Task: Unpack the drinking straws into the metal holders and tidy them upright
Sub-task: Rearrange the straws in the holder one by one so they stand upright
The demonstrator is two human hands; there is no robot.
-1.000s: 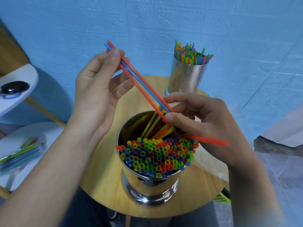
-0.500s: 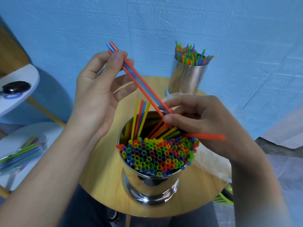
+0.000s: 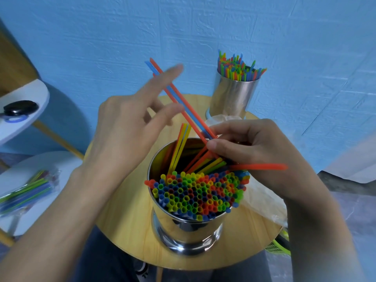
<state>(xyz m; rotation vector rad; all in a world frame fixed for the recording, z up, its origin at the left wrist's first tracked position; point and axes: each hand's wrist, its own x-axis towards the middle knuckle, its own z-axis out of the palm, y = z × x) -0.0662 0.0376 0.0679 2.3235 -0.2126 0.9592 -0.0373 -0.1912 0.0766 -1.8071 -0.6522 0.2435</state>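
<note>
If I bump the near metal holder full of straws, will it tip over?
Probably not easily: the near metal holder sits on a broad foot. The packed straws likely add weight. Its polished wall may be slippery to grab.
</note>
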